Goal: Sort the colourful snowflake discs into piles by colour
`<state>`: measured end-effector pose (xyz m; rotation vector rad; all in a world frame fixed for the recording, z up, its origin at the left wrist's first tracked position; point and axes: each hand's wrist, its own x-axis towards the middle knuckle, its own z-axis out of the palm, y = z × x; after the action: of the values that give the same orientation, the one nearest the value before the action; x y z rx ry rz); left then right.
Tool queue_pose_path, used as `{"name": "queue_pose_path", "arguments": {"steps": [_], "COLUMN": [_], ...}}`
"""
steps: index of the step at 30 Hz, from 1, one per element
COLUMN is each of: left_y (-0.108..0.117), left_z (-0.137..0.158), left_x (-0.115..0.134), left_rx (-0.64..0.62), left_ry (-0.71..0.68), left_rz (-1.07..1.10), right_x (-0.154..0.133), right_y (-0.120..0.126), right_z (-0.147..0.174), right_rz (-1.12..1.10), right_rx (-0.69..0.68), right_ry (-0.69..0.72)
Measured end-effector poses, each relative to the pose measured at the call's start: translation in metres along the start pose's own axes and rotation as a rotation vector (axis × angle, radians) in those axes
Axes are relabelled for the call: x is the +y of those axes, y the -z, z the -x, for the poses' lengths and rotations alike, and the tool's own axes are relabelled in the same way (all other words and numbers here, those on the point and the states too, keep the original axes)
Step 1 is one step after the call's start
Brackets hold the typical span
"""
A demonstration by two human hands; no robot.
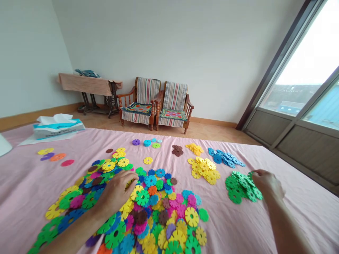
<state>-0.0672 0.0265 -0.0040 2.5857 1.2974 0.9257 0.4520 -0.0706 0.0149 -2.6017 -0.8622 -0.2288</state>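
Observation:
My left hand (120, 188) is over a big mixed pile of plastic snowflake discs (143, 197), its fingers curled and closed. A yellow disc (129, 183) shows in the gap between thumb and fingers; whether it is gripped or lies beneath, I cannot tell. On the right, my right hand (268, 183) pinches the edge of a green snowflake disc (250, 175) above the heap of green discs (242, 187). Sorted heaps of yellow discs (203, 169), blue discs (225, 157), orange-yellow discs (195, 149) and brown discs (177, 150) lie to the left of and beyond it.
Small stacks of purple discs (136, 142) and light blue discs (147, 143) lie toward the pink cloth's (92, 139) far edge. A tissue box (58, 128) stands at the far left, with several loose discs (57, 157) nearer. Two wooden chairs (173, 102) are beyond the table.

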Motion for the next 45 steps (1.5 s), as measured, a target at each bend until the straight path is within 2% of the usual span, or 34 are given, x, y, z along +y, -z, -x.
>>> {"name": "queue_pose_path", "arguments": {"steps": [4,7,10,12,14,17,19,21,24,27,33,37,39,43,45], "left_y": [0.000,0.002,0.004,0.004,0.005,0.005,0.006,0.006,0.007,0.007,0.007,0.006,0.006,0.006,0.008], "left_z": [0.000,0.000,0.000,0.000,0.000,0.000,0.000,0.000,0.000,0.000,0.000,0.000,-0.001,-0.002,-0.002], "left_x": [0.001,0.004,0.007,0.009,0.009,0.008,0.008,0.008,0.010,0.011,0.012,0.011,0.010,0.009,0.010], "left_rx": [-0.001,-0.012,-0.020,-0.021,-0.012,0.009,0.015,0.015,0.012,0.007,0.001,0.002,0.018,0.016,0.005], "left_ry": [0.003,0.014,0.035,0.049,0.058,0.062,0.058,0.057,0.056,0.051,0.061,0.058,0.050,0.051,0.055], "left_rz": [0.007,0.014,0.020,0.027,0.037,0.042,0.038,0.036,0.038,0.038,0.034,0.038,0.044,0.052,0.047], "right_x": [0.011,-0.006,-0.047,-0.084,-0.122,-0.171,-0.194,-0.209,-0.221,-0.225,-0.223,-0.221,-0.221,-0.224,-0.226], "right_y": [-0.004,-0.003,0.001,0.004,0.007,0.012,0.016,0.019,0.020,0.015,0.000,0.001,0.005,0.010,0.010], "right_z": [-0.002,0.004,0.022,0.047,0.083,0.148,0.188,0.219,0.244,0.251,0.250,0.244,0.244,0.253,0.258], "right_rz": [0.040,-0.016,-0.228,-0.347,-0.451,-0.584,-0.607,-0.550,-0.417,-0.375,-0.576,-0.675,-0.671,-0.592,-0.544], "right_rx": [0.007,0.063,0.047,-0.005,-0.109,-0.355,-0.443,-0.481,-0.462,-0.445,-0.510,-0.592,-0.591,-0.547,-0.524], "right_ry": [-0.077,0.005,0.258,0.440,0.634,0.949,1.111,1.210,1.241,1.194,1.047,0.939,0.971,1.156,1.198]}}
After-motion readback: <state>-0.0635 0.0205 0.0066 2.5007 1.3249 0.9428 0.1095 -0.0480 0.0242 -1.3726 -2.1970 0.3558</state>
